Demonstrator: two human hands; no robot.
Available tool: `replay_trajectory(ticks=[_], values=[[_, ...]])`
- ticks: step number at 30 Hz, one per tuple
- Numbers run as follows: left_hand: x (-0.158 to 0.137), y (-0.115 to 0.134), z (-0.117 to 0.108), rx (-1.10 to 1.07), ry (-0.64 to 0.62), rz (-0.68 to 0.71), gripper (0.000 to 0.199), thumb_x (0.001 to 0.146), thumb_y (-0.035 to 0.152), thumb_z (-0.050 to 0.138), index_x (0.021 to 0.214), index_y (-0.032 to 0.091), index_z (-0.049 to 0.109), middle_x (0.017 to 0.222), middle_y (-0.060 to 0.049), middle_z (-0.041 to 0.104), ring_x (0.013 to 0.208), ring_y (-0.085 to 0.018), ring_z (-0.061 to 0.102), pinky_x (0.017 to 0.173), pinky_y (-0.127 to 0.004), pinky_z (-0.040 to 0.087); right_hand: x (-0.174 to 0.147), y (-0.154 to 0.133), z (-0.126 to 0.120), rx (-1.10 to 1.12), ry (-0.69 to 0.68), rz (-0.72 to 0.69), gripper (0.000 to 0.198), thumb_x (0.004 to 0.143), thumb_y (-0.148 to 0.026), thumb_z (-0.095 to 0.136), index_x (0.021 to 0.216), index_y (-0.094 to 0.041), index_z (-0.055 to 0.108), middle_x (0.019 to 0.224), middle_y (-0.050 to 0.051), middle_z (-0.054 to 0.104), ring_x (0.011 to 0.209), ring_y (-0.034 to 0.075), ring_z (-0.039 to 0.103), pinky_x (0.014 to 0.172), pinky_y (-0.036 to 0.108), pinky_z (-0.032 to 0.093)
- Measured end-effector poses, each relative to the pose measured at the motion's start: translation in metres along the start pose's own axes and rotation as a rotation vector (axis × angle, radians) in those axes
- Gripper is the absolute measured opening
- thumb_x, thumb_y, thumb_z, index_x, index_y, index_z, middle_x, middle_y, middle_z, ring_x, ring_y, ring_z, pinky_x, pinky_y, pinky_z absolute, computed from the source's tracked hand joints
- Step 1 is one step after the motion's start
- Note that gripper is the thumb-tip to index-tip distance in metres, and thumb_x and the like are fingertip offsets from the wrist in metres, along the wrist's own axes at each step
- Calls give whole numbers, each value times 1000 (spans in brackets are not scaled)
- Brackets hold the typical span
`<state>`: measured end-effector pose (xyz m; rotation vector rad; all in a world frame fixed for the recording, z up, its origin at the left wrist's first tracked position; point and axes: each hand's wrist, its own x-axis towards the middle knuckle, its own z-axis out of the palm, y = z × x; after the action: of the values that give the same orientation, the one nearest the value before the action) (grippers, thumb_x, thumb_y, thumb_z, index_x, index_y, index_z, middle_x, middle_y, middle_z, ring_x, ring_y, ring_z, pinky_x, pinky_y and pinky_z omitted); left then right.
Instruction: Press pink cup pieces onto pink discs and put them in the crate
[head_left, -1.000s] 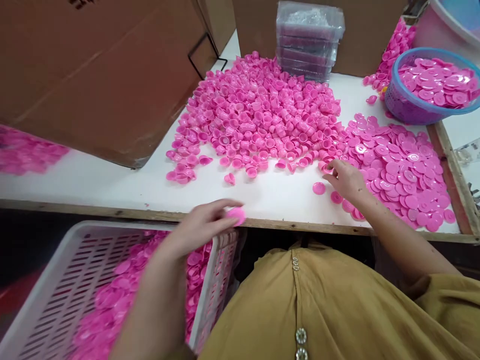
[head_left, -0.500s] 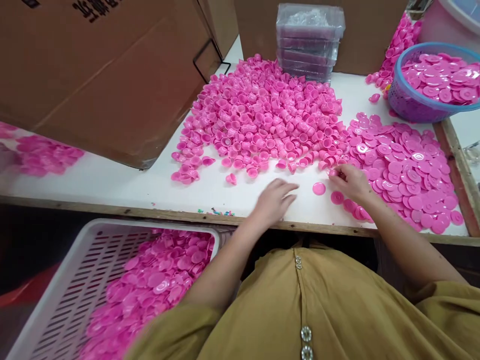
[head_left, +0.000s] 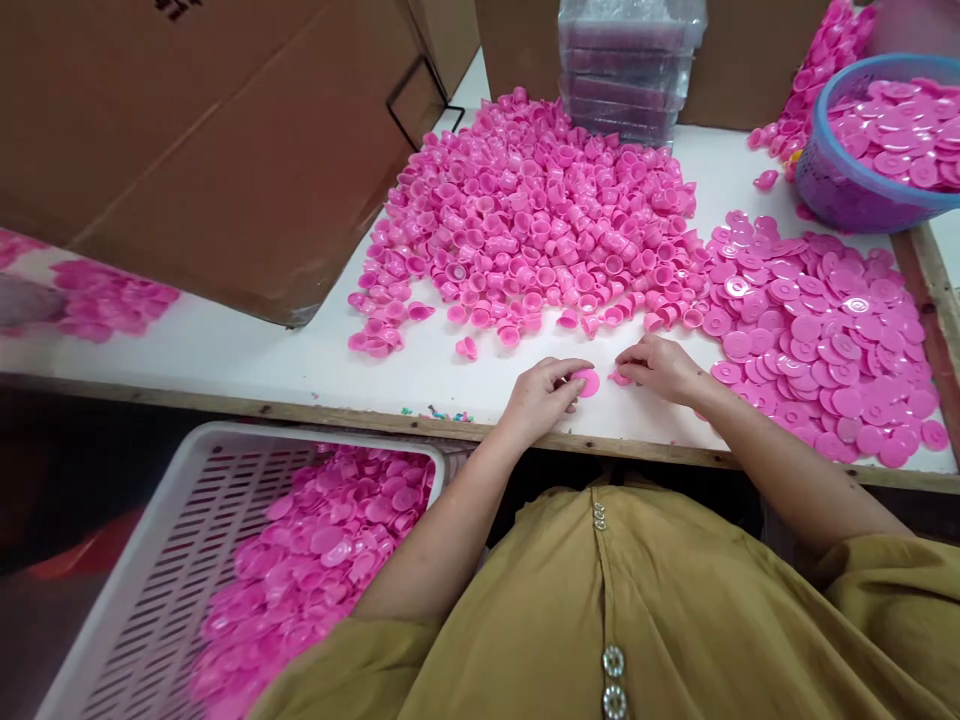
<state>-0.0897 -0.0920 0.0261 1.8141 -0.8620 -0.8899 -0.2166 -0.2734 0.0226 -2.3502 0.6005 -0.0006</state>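
Observation:
Between the thumb and fingers of my left hand (head_left: pixel 538 398), a flat pink toy saucer (head_left: pixel 588 382) is pinched near the table's front edge. Just to its right, my right hand (head_left: pixel 661 368) is closed on a small pink toy cup (head_left: pixel 619 378), mostly covered by the fingertips. The cup and saucer are apart. Behind both hands spreads a big heap of pink toy cups (head_left: pixel 525 220). A pile of pink saucers (head_left: pixel 825 350) lies to the right of my right hand.
A white slatted basket (head_left: pixel 161 560) of pink pieces stands below the table edge at left. A large cardboard box (head_left: pixel 225 170) leans over the left side. Clear plastic boxes (head_left: pixel 626 85) are stacked at the back. A blue basket (head_left: pixel 847 190) of saucers sits at right.
My left hand has closed on a saucer from the tabletop. My right hand has moved left from the cup heap with a cup. The view has shifted slightly.

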Motion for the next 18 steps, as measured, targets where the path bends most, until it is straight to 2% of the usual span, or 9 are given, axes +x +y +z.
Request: replay_trajectory(ticks=[2,5,7,10,12,15,18], values=[[-4,0,0,-176,11,-68,31,81,28,62,110,17,67,82,0,61,55,-6,57,54,-20,53,-2,-7,1,45,17,27,14,83,-21,64,90,-17,75,81,6,67,71,15,63,71,28,49],[2,4,14,-348,38,-92,28,78,24,67,104,15,64,73,3,59,56,-7,61,55,-19,54,-10,-15,-1,330,8,79,17,86,-28,61,92,-16,72,78,4,67,61,12,62,58,24,48],[9,9,25,-371,34,-93,21,77,21,68,96,15,62,70,3,60,57,-8,63,55,-19,55,-15,-20,-2,515,-25,121,17,83,-32,66,88,-16,69,72,2,67,56,12,62,50,21,46],[18,16,37,-276,28,-100,11,81,18,63,91,16,62,67,3,61,58,-9,65,56,-19,55,-16,-22,0,637,-32,227,19,77,-29,74,77,-15,61,57,-1,62,48,11,59,41,18,41],[21,17,41,-164,33,-128,12,83,18,61,94,17,64,66,3,62,55,-10,64,52,-18,52,-13,-21,3,662,-7,297,21,76,-24,76,77,-16,56,51,-3,59,42,10,56,37,17,39],[23,15,41,3,46,-157,14,83,21,60,96,18,66,68,2,64,54,-9,62,50,-18,48,-6,-19,7,659,4,364,24,75,-19,77,78,-16,53,51,-4,60,39,9,56,34,16,38],[24,11,40,106,84,-128,13,83,24,62,93,19,68,75,0,66,56,-9,62,52,-17,47,-2,-17,9,636,-27,394,26,75,-19,78,75,-16,52,51,-3,60,37,8,55,32,15,36]])
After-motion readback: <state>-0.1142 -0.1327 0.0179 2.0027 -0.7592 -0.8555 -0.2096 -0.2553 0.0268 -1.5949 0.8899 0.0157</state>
